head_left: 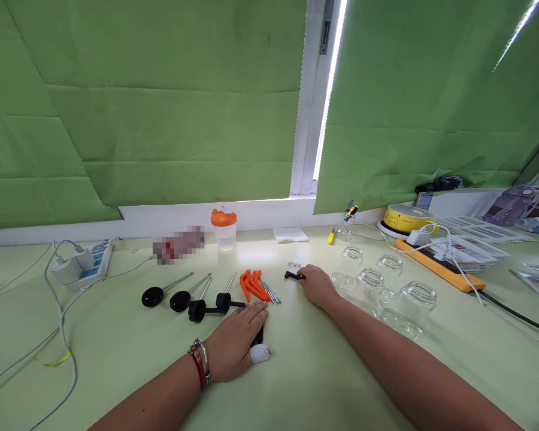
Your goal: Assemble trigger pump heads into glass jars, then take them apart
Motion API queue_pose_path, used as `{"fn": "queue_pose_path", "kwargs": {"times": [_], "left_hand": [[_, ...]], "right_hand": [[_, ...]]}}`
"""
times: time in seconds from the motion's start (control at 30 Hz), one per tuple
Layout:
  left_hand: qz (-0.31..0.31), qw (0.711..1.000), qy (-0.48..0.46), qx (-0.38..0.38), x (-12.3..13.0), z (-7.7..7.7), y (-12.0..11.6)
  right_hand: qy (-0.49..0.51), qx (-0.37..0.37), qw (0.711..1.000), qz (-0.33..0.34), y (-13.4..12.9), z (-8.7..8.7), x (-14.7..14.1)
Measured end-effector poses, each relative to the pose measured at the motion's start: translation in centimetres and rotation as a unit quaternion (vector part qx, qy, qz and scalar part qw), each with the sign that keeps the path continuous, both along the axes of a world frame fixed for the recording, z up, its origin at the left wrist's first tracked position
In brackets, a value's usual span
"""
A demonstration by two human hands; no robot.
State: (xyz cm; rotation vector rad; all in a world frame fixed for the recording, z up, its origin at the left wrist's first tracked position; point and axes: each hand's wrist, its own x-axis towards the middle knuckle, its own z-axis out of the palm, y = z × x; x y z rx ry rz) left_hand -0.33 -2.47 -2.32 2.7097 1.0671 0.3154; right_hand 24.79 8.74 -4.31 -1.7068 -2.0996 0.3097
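Note:
My left hand (236,338) lies palm down on the table, fingers stretched out, a white wrap on the thumb. A black piece (257,336) shows partly from under it. My right hand (318,284) is closed, its fingertips on a small black plastic part (293,275). Just behind that part lie several small metal springs (294,264). Between my hands sit curved orange plastic pieces (254,285) and several thin metal rods (272,292). Left of them rest metal rods with round black ends (179,301) and black cup-shaped pieces with handles (197,310).
Several glass jars (371,278) stand and lie right of my right hand. An orange power strip (440,265) and a yellow tin (406,219) sit behind them. At the left are a white power strip (101,263) and cables; an orange-lidded cup (225,230) stands at the back.

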Motion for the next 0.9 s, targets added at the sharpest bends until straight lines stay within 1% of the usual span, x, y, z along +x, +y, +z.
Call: {"fn": "queue_pose_path", "kwargs": {"times": [0.13, 0.23, 0.27, 0.33, 0.4, 0.43, 0.5, 0.57, 0.6, 0.63, 0.67, 0.7, 0.73, 0.77, 0.8, 0.83, 0.9], "left_hand": [[0.009, 1.000, -0.022, 0.010, -0.2, 0.1, -0.1], [0.026, 0.998, -0.064, 0.009, -0.2, -0.1, -0.2], [0.034, 0.996, -0.078, 0.006, -0.1, -0.1, -0.3], [0.048, 0.993, -0.109, 0.001, 0.0, -0.3, -0.5], [0.046, 0.989, -0.138, -0.003, 0.4, -0.3, -0.9], [0.037, 0.988, -0.150, -0.006, 0.6, -0.2, -1.1], [0.015, 0.986, -0.168, -0.014, 1.0, 0.2, -1.6], [0.010, 0.983, -0.184, -0.027, 1.3, 0.8, -2.0], [0.023, 0.981, -0.192, -0.034, 1.4, 1.1, -2.3], [0.045, 0.978, -0.198, -0.044, 1.5, 1.5, -2.5], [0.069, 0.975, -0.204, -0.054, 1.6, 1.8, -2.6], [0.091, 0.971, -0.209, -0.065, 1.7, 2.1, -2.8], [0.107, 0.968, -0.213, -0.076, 1.7, 2.3, -3.0], [0.113, 0.966, -0.217, -0.086, 1.8, 2.5, -3.2], [0.112, 0.965, -0.219, -0.094, 1.8, 2.6, -3.5], [0.104, 0.965, -0.216, -0.101, 1.8, 2.6, -3.7], [0.082, 0.971, -0.200, -0.103, 1.8, 2.6, -4.1]], "right_hand": [[0.044, -0.027, 0.999, 0.015, -1.1, 0.4, -0.2], [0.113, -0.069, 0.989, 0.064, -3.1, 1.2, -0.8], [0.170, -0.104, 0.975, 0.099, -4.0, 1.5, -1.1], [0.264, -0.182, 0.932, 0.170, -6.1, 2.1, -1.8], [0.303, -0.245, 0.891, 0.232, -8.2, 2.6, -2.7], [0.315, -0.264, 0.877, 0.250, -9.1, 2.7, -3.0], [0.323, -0.279, 0.859, 0.283, -10.3, 2.8, -3.5], [0.309, -0.290, 0.851, 0.310, -10.3, 2.7, -3.7], [0.293, -0.293, 0.853, 0.318, -9.8, 2.7, -3.6], [0.272, -0.287, 0.862, 0.317, -9.0, 2.7, -3.4], [0.244, -0.269, 0.879, 0.307, -8.0, 2.7, -3.2], [0.217, -0.218, 0.912, 0.271, -6.8, 2.7, -2.9], [0.180, -0.145, 0.947, 0.224, -5.4, 2.8, -2.6], [0.127, -0.060, 0.977, 0.159, -4.0, 2.8, -2.3], [0.056, 0.011, 0.994, 0.094, -2.7, 2.9, -2.1], [0.032, 0.032, 0.997, 0.059, -1.4, 2.8, -1.8], [0.004, 0.042, 0.999, 0.025, 0.6, 2.5, -1.5]]}}
